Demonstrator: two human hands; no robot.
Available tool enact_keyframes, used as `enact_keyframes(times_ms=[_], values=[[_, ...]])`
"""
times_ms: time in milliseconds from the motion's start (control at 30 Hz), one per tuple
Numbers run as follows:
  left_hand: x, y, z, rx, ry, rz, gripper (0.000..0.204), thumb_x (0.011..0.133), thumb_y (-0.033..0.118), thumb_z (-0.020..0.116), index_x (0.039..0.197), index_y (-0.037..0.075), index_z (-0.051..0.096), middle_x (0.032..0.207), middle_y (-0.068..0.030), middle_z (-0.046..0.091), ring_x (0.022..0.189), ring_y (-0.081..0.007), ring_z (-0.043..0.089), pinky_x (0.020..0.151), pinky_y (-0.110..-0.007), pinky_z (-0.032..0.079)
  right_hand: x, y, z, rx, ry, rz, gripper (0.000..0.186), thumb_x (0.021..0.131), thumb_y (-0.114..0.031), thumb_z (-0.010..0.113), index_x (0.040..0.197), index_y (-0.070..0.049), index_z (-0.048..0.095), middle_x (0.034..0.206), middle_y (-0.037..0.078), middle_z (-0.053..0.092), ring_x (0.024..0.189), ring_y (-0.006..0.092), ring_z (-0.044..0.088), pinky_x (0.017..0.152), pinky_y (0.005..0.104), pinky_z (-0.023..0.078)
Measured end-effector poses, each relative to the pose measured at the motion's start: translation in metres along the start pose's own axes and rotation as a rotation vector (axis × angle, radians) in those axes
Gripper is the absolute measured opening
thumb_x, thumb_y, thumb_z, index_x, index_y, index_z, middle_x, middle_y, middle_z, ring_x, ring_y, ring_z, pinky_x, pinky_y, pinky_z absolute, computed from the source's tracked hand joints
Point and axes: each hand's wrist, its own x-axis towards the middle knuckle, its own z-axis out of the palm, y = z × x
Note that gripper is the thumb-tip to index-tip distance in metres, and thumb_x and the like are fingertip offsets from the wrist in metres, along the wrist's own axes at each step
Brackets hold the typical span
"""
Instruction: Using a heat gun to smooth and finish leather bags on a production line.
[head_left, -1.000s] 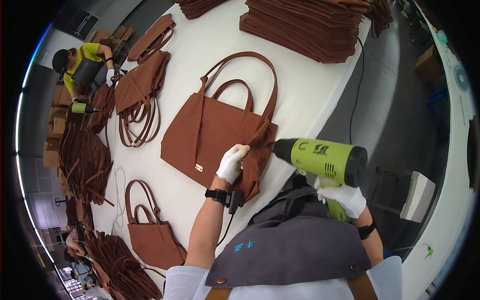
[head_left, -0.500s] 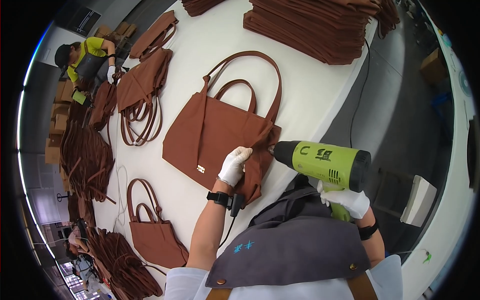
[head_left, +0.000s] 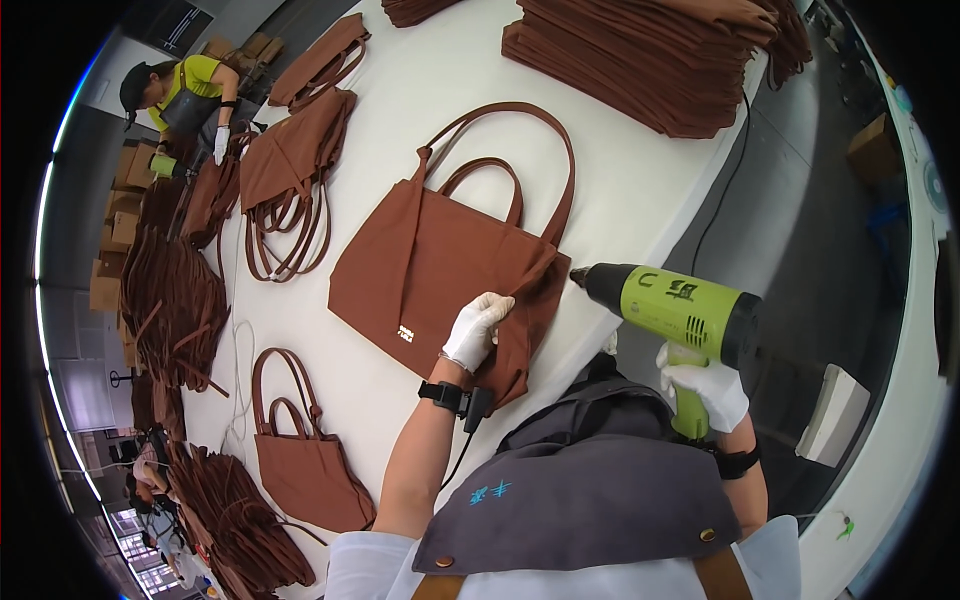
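A brown handbag [head_left: 450, 260] with two looped handles lies flat on the white table [head_left: 610, 190] in front of me. My left hand [head_left: 478, 332], in a white glove, pinches the fabric near the bag's right side, where the material is creased. In my gloved right hand [head_left: 708, 390] is a green and black heat gun [head_left: 680, 310], gripped by its handle. Its dark nozzle points left at the bag's right edge, a small distance from the fabric. Part of the bag's lower right lies behind my left hand and wrist.
A smaller-looking brown bag [head_left: 310, 470] lies to the left. Stacked brown bags [head_left: 640, 65] sit at the table's far end, with more bags [head_left: 290, 180] and a pile [head_left: 170, 310] along the left. A co-worker [head_left: 190, 95] stands at far left. A dark cord [head_left: 725, 190] hangs past the table's right edge.
The heat gun has drawn back to the right, its nozzle now farther from the bag's edge. My left hand keeps its pinch on the fabric. The whole view has shifted slightly.
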Motion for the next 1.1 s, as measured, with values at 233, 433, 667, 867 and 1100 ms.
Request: enact_keyframes(times_ms=[233,433,667,867,1100], values=[[-0.001,-0.001,-0.002,-0.03,-0.007,-0.003,0.025,0.089,0.029,0.072,0.077,0.015,0.055,0.063,0.0094,0.046,0.051,-0.0023,0.038,0.048,-0.018,0.03,-0.004,0.002,0.003,0.044,-0.078,-0.028,0.021,0.076,0.002,0.066,0.096,0.003,0.062,0.082,0.01,0.063,0.064,0.0159,0.061,0.057,0.026,0.048],[-0.001,0.005,0.007,0.047,-0.002,-0.034,0.024,0.09,0.026,0.071,0.077,0.014,0.055,0.064,0.0089,0.048,0.051,-0.0023,0.04,0.047,-0.018,0.032,-0.01,-0.003,-0.006,0.028,-0.168,0.026,0.029,0.077,0.005,0.068,0.105,0.002,0.061,0.089,0.009,0.064,0.069,0.0163,0.062,0.061,0.0276,0.051],[-0.004,-0.005,0.011,0.097,-0.001,0.014,0.021,0.094,0.026,0.066,0.09,0.006,0.062,0.069,0.004,0.055,0.057,-0.0045,0.049,0.053,-0.02,0.043,-0.024,0.005,-0.005,-0.036,-0.284,0.058,0.038,0.077,0.007,0.068,0.113,0.0,0.059,0.092,0.009,0.065,0.071,0.0155,0.063,0.062,0.0273,0.053],[-0.005,-0.012,0.012,0.094,-0.036,0.09,0.023,0.097,0.025,0.061,0.1,0.003,0.064,0.076,0.0004,0.061,0.063,-0.0064,0.056,0.059,-0.021,0.048,-0.016,0.006,-0.008,-0.018,-0.105,-0.004,0.029,0.078,0.005,0.066,0.106,0.002,0.061,0.088,0.009,0.064,0.069,0.0156,0.063,0.06,0.0262,0.052],[0.001,-0.016,0.01,-0.024,-0.049,0.078,0.022,0.098,0.023,0.058,0.103,0.001,0.062,0.082,-0.001,0.062,0.066,-0.0071,0.057,0.06,-0.021,0.049,-0.024,0.019,-0.006,-0.036,-0.246,0.004,0.033,0.079,0.004,0.065,0.112,0.003,0.058,0.09,0.009,0.064,0.07,0.0171,0.063,0.06,0.0271,0.052]])
